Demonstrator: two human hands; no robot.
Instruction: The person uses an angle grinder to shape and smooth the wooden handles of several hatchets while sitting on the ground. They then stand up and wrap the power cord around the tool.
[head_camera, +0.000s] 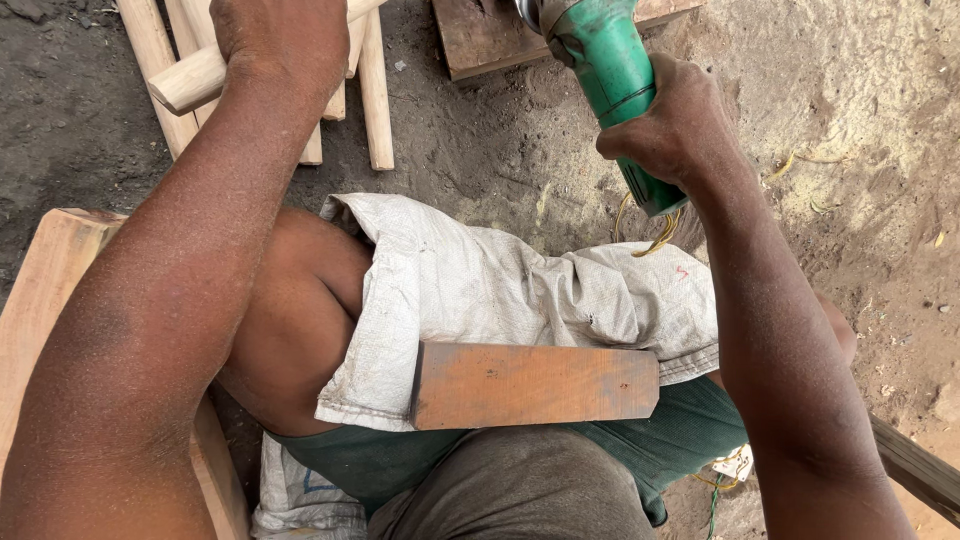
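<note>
Seated worker's right hand (675, 125) wraps tight round the green body of a power grinder (605, 55) at top centre, disc end cut off by frame; tool looks heavy, hard plastic, best gripped mid-barrel. Left hand (280, 35), upper left, closes over a pale rounded wood piece (190, 80), stiff & light-looking, resting on wooden slats (370, 90). A white woven sack (500, 290) w/ no legible label drapes the lap, reddish wood block (535, 383) on it.
</note>
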